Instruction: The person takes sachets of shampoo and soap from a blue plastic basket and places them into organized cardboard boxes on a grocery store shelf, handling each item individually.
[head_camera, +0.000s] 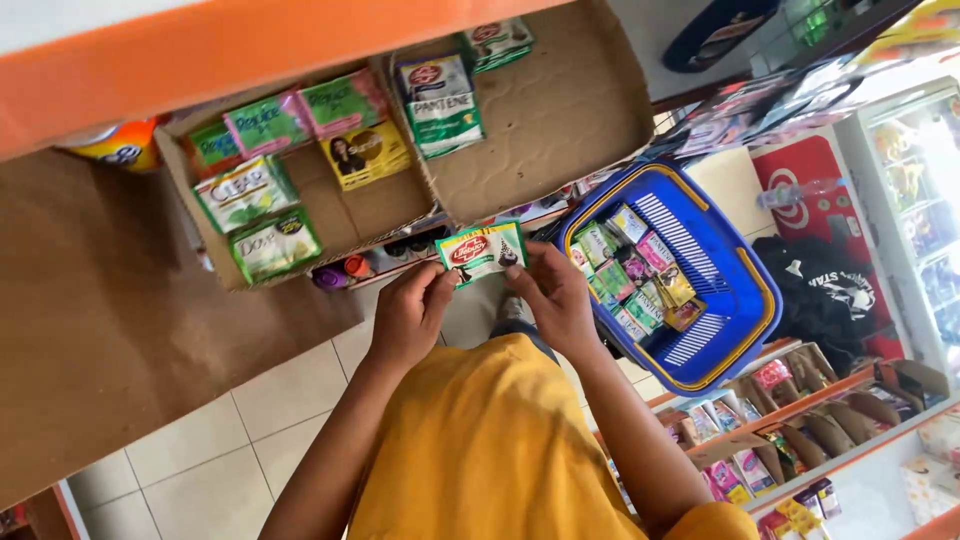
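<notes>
Both my hands hold one small green and white sachet (482, 250) with a red mark, in front of my yellow shirt. My left hand (410, 315) pinches its left edge and my right hand (555, 298) pinches its right edge. Just right of my right hand hangs a blue plastic basket (745, 275) with a yellow rim, holding several coloured sachets (635, 270). Beyond the held sachet lies an open cardboard box (550, 110) on a shelf, with several green, pink and yellow sachets (300, 160) in its compartments.
An orange shelf edge (250, 45) runs across the top. A brown shelf board (90, 300) fills the left. White floor tiles (230, 440) show below. More shelves of packets (780, 420) stand at the lower right, and a glass-door cooler (920, 210) at the far right.
</notes>
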